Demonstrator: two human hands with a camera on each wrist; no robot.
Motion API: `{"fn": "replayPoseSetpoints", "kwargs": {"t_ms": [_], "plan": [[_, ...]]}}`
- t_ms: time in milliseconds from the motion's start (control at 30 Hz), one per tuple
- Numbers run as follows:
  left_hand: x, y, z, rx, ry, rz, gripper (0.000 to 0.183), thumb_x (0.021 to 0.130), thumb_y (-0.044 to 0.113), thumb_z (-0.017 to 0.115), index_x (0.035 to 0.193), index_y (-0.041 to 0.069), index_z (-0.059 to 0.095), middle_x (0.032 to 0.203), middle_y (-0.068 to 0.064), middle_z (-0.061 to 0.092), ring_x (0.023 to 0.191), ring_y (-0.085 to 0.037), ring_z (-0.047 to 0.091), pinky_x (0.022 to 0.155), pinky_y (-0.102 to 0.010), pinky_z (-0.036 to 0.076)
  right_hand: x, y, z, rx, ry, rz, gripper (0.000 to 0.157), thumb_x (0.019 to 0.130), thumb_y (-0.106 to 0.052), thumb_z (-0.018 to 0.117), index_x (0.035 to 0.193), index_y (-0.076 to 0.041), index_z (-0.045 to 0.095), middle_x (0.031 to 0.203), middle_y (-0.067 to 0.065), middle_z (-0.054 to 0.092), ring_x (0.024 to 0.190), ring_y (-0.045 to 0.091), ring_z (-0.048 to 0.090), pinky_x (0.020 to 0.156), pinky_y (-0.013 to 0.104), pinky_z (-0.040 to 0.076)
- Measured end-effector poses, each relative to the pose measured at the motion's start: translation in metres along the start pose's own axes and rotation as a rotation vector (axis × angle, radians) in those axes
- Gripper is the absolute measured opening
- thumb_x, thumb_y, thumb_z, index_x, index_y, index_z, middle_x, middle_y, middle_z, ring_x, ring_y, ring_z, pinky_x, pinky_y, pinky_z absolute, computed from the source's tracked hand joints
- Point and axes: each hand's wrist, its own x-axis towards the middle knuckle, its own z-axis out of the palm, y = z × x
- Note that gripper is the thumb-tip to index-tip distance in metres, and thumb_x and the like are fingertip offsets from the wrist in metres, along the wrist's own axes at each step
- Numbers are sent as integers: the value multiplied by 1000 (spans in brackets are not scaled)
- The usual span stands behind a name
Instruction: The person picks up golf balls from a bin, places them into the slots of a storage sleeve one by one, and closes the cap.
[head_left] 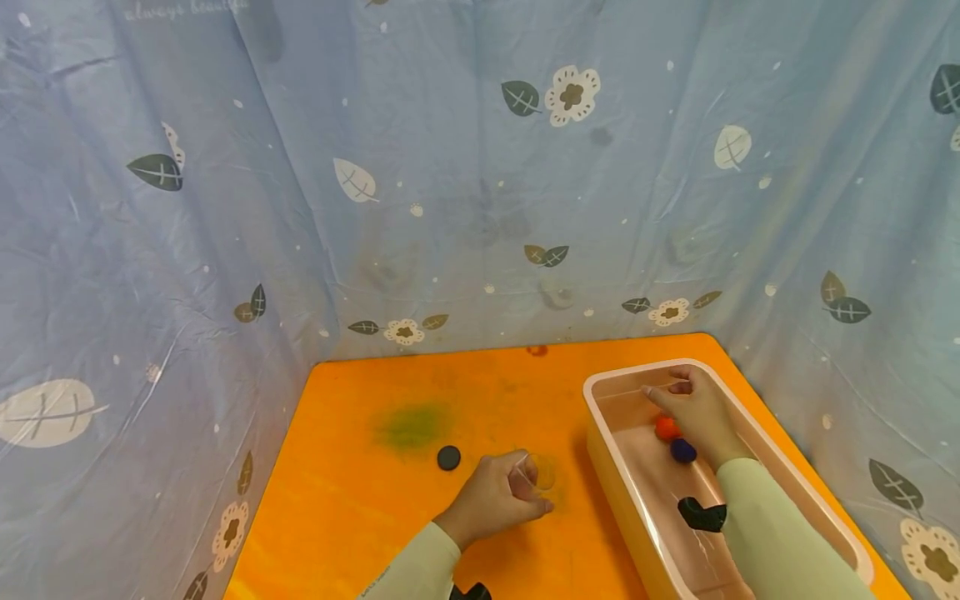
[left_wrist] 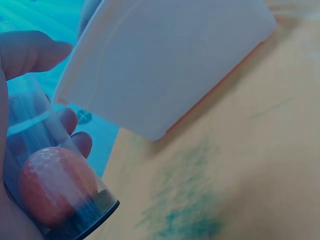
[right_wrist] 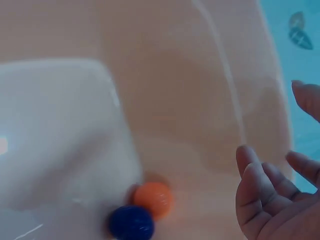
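Note:
My left hand (head_left: 501,492) holds a clear plastic tube (head_left: 542,472) over the table, left of the bin. In the left wrist view a ball (left_wrist: 57,185) that looks orange-red sits inside the tube, against its dark end cap (left_wrist: 92,215). Inside the pink bin (head_left: 609,450) is my right hand (head_left: 697,412), thumb and fingers apart with nothing between them. Below it an orange ball (right_wrist: 154,200) and a dark blue ball (right_wrist: 131,223) lie side by side on the bin floor. A black round disc (head_left: 448,457) lies flat on the table, left of my left hand.
The orange table (head_left: 337,500) carries a green smudge (head_left: 412,425). A blue curtain (head_left: 450,183) printed with leaves and flowers surrounds it at the back and both sides. The bin's raised rim (head_left: 633,492) stands between my two hands.

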Motion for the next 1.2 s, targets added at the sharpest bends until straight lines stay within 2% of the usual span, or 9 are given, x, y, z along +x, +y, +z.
{"fn": "replayPoseSetpoints", "kwargs": {"t_ms": [133,300,500,567,633,733,833,1067,1200], "plan": [[0,-2,1,-4,4,2,27,91,24,90,99,17,65,85,10,73,78,-10,71,74,-29,57,10,12,6,-33,2,15,81,105,-39,77,154,12,39,150,36,46,119,47,58,91,45,54],[0,-5,4,-10,-2,2,27,90,24,91,97,19,65,84,9,73,77,-9,71,72,-28,57,14,21,8,-45,-53,120,90,104,-45,75,154,17,32,147,39,46,119,49,58,101,57,49],[0,-6,4,-9,2,-9,26,92,20,91,97,19,65,87,9,72,78,-10,70,72,-28,57,19,31,14,-56,-155,177,101,101,-41,79,161,16,22,106,34,59,79,37,63,71,43,55],[0,-6,4,-11,2,-11,26,92,20,90,97,19,65,87,9,72,78,-10,70,72,-28,57,20,33,17,-76,-170,168,103,99,-39,82,161,16,22,116,39,58,88,41,63,75,46,57],[0,-6,4,-10,-2,-11,26,92,22,90,97,19,65,87,9,73,78,-10,70,71,-28,57,19,31,19,-121,-177,157,104,97,-40,82,159,19,23,142,44,45,117,51,56,93,56,55],[0,-6,5,-11,-5,-7,27,91,24,91,97,17,66,84,8,73,76,-10,70,71,-28,57,17,28,20,-169,-195,176,104,97,-42,81,156,22,23,157,46,27,140,59,32,113,67,37],[-1,-6,5,-16,-5,-7,27,91,23,91,98,13,66,83,8,72,76,-10,70,71,-28,57,16,28,21,-182,-230,201,99,97,-39,81,153,22,27,153,45,30,140,61,29,116,70,30],[-1,-6,7,-15,-12,-16,29,91,26,91,100,12,67,82,8,73,75,-10,71,72,-28,57,16,36,25,-239,-223,209,84,88,-36,87,140,18,49,135,36,47,126,56,35,111,68,36],[-1,-6,7,-9,-13,-14,28,92,22,91,101,10,67,83,9,72,75,-10,71,73,-28,57,18,41,27,-243,-247,173,50,88,-28,86,113,11,68,105,25,62,101,45,55,92,53,50]]}}
